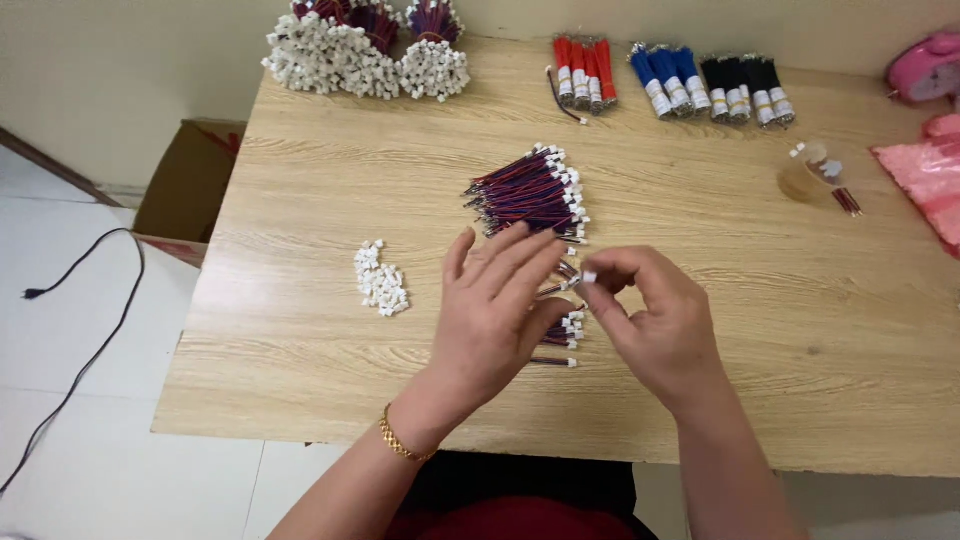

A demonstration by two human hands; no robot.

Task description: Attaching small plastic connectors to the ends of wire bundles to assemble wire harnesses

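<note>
Pinching a white connector [589, 276], right hand [655, 325] meets left hand [497, 310] (fingers spread)

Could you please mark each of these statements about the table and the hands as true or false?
1. The right hand pinches a small white connector. True.
2. The loose white connector pile lies to the right of both hands. False: it lies left of the left hand.
3. A gold bracelet is on the left wrist. True.
4. The red, blue and black bundles lie at the table's near edge. False: they lie along the far edge.
5. The wire bundle lies beyond the hands. True.
</note>
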